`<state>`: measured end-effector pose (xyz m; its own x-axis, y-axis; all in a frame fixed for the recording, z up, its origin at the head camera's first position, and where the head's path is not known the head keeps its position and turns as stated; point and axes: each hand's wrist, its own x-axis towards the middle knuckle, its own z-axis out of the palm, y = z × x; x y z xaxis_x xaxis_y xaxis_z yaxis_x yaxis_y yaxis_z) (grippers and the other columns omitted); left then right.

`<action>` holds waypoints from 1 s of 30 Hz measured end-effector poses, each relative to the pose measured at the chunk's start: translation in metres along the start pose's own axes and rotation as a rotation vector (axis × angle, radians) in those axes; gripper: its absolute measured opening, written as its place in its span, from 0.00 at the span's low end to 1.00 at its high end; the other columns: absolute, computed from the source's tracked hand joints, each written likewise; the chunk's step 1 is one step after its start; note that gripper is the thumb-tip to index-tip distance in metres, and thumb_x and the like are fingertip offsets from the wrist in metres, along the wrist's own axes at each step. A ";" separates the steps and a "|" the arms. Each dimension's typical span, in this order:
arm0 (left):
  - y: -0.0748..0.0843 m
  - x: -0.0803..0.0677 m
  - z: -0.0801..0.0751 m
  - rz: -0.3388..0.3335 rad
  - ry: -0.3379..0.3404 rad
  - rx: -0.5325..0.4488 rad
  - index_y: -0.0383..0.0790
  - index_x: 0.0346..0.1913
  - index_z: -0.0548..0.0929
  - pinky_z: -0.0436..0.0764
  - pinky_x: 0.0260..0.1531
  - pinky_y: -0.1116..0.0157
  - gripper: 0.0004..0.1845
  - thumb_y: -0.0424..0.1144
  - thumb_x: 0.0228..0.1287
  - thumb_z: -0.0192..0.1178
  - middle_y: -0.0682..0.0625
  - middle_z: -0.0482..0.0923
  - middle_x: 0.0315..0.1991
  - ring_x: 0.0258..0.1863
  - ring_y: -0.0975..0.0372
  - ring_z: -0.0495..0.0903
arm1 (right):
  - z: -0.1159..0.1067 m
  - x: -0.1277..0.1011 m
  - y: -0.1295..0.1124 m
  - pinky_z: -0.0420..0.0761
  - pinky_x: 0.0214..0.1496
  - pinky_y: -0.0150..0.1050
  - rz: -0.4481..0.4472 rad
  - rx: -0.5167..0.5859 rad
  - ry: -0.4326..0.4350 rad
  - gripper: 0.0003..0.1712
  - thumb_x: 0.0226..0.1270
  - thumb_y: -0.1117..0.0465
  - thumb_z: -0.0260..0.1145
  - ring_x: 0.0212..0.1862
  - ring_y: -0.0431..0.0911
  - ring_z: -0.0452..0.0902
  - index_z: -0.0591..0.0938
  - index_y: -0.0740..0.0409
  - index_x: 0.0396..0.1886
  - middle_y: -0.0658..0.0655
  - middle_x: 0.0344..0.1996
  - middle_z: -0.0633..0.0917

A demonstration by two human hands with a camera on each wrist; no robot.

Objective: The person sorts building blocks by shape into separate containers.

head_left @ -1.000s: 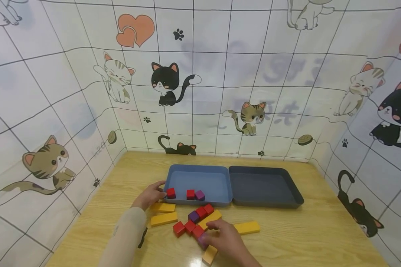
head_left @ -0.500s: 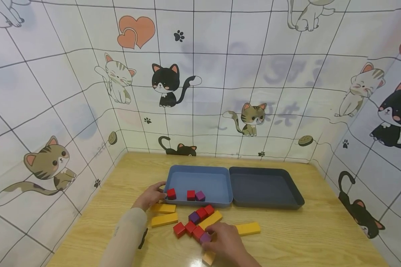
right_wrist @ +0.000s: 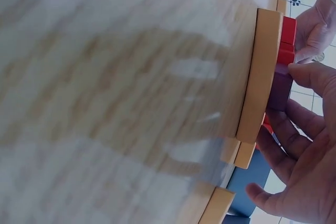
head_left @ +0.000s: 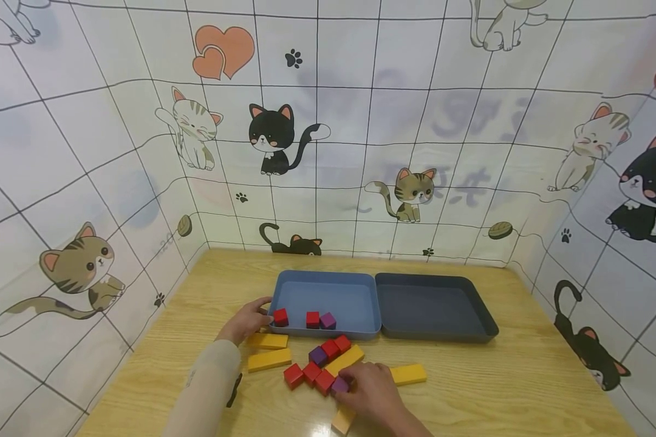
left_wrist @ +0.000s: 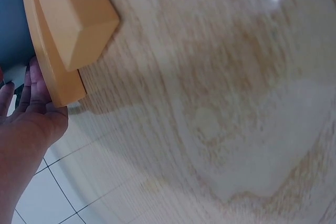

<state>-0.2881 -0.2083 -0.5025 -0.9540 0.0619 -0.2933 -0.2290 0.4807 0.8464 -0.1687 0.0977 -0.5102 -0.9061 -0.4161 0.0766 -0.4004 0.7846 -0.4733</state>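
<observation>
Right hand (head_left: 369,391), two purple cubes (head_left: 340,385)

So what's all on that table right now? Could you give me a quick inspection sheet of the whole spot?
Surface: wooden table, glossy.
Job's things: purple cube pinched by the right hand, beside red cubes and yellow blocks on the table; light blue tray holds two red cubes and one purple; dark tray holds nothing seen.
Clutter: nothing seen.
Hands: left hand rests at the blue tray's near left corner, fingers relaxed; right hand grips the purple cube.
Cables: nothing seen.
Surroundings: cat-print sheets wall in three sides.
</observation>
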 end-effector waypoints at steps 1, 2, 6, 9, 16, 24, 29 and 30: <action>0.000 0.000 0.000 -0.001 0.000 -0.001 0.37 0.74 0.64 0.74 0.56 0.47 0.32 0.28 0.67 0.58 0.35 0.74 0.56 0.47 0.50 0.79 | -0.001 0.000 0.000 0.70 0.53 0.63 -0.003 0.004 -0.001 0.18 0.54 0.49 0.75 0.37 0.40 0.77 0.89 0.52 0.42 0.43 0.32 0.86; 0.000 0.000 0.000 -0.003 0.001 -0.001 0.38 0.74 0.65 0.74 0.56 0.47 0.32 0.28 0.67 0.58 0.35 0.74 0.57 0.47 0.50 0.78 | -0.002 0.001 0.000 0.71 0.52 0.61 -0.009 0.009 -0.002 0.18 0.54 0.49 0.75 0.35 0.39 0.76 0.89 0.53 0.42 0.42 0.30 0.85; 0.000 0.000 0.000 0.005 0.005 0.000 0.37 0.74 0.65 0.74 0.55 0.48 0.32 0.28 0.68 0.57 0.34 0.74 0.57 0.48 0.49 0.78 | -0.010 0.003 0.001 0.73 0.49 0.56 -0.017 0.037 0.011 0.18 0.55 0.50 0.74 0.35 0.39 0.75 0.89 0.53 0.43 0.42 0.30 0.84; -0.001 0.000 0.000 0.016 0.004 0.001 0.36 0.74 0.64 0.75 0.54 0.49 0.31 0.28 0.68 0.57 0.34 0.74 0.56 0.48 0.49 0.78 | -0.017 0.004 0.002 0.75 0.49 0.54 -0.026 0.045 0.039 0.17 0.56 0.52 0.75 0.38 0.42 0.78 0.89 0.54 0.44 0.44 0.34 0.85; -0.002 0.001 0.000 0.006 0.008 0.000 0.37 0.73 0.65 0.75 0.54 0.49 0.31 0.28 0.68 0.57 0.34 0.74 0.57 0.48 0.49 0.77 | -0.026 0.011 0.009 0.80 0.47 0.50 -0.012 0.048 0.079 0.19 0.56 0.55 0.74 0.44 0.50 0.82 0.88 0.57 0.47 0.52 0.40 0.87; -0.002 0.000 -0.001 0.008 0.005 0.006 0.37 0.73 0.65 0.75 0.54 0.49 0.32 0.28 0.67 0.57 0.34 0.73 0.57 0.48 0.49 0.77 | -0.034 0.021 0.016 0.80 0.49 0.52 0.024 0.081 0.073 0.18 0.58 0.54 0.74 0.46 0.51 0.81 0.88 0.56 0.48 0.50 0.40 0.86; -0.001 0.001 0.000 -0.006 0.006 0.005 0.38 0.74 0.64 0.73 0.56 0.47 0.32 0.29 0.68 0.57 0.34 0.73 0.58 0.49 0.48 0.77 | -0.041 0.031 0.022 0.80 0.52 0.52 0.029 0.126 0.092 0.18 0.60 0.56 0.73 0.47 0.51 0.80 0.87 0.57 0.49 0.52 0.42 0.85; -0.001 0.001 0.001 -0.008 0.007 0.003 0.38 0.74 0.64 0.73 0.56 0.47 0.32 0.29 0.68 0.57 0.34 0.73 0.59 0.50 0.49 0.77 | -0.042 0.033 0.024 0.80 0.52 0.51 0.035 0.147 0.100 0.18 0.60 0.56 0.73 0.48 0.51 0.80 0.87 0.57 0.50 0.51 0.42 0.85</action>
<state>-0.2885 -0.2081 -0.5035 -0.9535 0.0523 -0.2969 -0.2359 0.4840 0.8427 -0.2144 0.1224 -0.4819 -0.9310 -0.3367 0.1410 -0.3510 0.7193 -0.5995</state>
